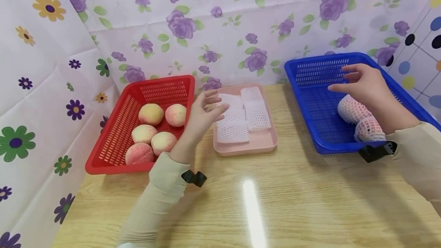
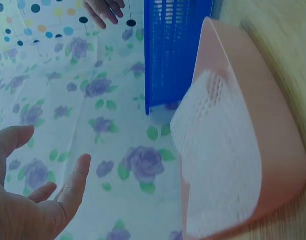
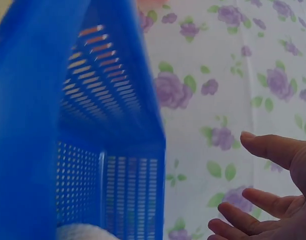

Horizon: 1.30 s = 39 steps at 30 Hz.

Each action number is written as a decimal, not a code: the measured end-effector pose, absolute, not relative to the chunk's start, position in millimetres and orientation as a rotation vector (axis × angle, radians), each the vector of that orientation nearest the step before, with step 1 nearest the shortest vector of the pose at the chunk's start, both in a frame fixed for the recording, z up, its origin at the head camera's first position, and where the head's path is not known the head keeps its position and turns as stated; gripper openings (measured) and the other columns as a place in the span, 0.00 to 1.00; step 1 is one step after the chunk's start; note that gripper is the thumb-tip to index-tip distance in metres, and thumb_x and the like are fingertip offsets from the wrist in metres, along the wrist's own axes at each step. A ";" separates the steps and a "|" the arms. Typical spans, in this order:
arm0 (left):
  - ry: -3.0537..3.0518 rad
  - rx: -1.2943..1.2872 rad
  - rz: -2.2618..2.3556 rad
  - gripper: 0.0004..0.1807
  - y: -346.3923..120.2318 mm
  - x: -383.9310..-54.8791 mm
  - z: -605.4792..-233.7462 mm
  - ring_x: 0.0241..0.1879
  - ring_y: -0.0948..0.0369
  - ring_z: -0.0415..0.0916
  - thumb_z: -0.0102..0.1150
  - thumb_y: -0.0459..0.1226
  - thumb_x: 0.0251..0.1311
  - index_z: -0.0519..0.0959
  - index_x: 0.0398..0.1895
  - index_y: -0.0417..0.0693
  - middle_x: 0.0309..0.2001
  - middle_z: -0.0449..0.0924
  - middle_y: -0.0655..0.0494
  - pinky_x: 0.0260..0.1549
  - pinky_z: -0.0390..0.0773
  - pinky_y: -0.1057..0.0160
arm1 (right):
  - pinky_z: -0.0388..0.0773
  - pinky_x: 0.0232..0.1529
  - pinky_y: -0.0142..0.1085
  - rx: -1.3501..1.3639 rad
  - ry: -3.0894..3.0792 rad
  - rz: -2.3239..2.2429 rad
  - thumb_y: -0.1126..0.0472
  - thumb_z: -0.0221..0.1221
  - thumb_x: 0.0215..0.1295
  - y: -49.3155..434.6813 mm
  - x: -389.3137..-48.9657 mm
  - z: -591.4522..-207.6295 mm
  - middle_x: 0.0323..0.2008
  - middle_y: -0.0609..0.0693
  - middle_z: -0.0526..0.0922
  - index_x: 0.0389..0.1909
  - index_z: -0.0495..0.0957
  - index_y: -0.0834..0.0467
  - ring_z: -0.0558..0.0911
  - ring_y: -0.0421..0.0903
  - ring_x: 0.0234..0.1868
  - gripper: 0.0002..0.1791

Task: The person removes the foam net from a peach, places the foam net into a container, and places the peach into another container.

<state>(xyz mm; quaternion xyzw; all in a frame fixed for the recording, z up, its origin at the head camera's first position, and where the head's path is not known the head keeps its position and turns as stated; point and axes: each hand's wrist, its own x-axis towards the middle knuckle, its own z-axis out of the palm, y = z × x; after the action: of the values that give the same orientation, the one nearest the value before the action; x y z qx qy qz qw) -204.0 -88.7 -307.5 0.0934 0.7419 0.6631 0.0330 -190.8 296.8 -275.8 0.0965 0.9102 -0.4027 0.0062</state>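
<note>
My left hand (image 1: pixel 203 116) is held above the gap between the red basket (image 1: pixel 103 160) and the pink tray (image 1: pixel 245 149), fingers loosely bent with nothing between them. In the tray lie several white foam net sleeves (image 1: pixel 232 131), flat and side by side. Over the blue basket (image 1: pixel 306 114) hovers my right hand (image 1: pixel 366 83), its thumb and fingers apart and holding nothing. Below it, two peaches in foam nets (image 1: pixel 353 109) rest in that basket, partly covered by the forearm. Several bare peaches (image 1: pixel 139 153) sit in the red basket.
The wooden table (image 1: pixel 220 202) carries both baskets and the tray in a row. Behind them hangs a flowered cloth (image 1: pixel 213 49), and another printed cloth (image 1: pixel 41 87) closes off the left side. Each wrist wears a small black camera (image 1: pixel 193 178).
</note>
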 end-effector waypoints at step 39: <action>1.635 0.164 2.159 0.34 67.1 -176.2 -364.0 0.45 0.50 0.80 0.63 0.25 0.52 0.66 0.64 0.48 0.49 0.73 0.50 0.46 0.81 0.48 | 0.55 0.58 0.71 0.365 2.987 -1.063 0.44 0.60 0.61 381.4 -187.4 -341.7 0.68 0.77 0.47 0.73 0.40 0.66 0.52 0.77 0.64 0.53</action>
<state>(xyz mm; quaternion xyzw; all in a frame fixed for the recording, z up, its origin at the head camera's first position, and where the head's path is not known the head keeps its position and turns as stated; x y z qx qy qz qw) -176.2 67.1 -364.0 0.0592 0.5888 0.7775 0.2127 -187.4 381.4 -341.7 0.1143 0.9357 -0.3329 -0.0247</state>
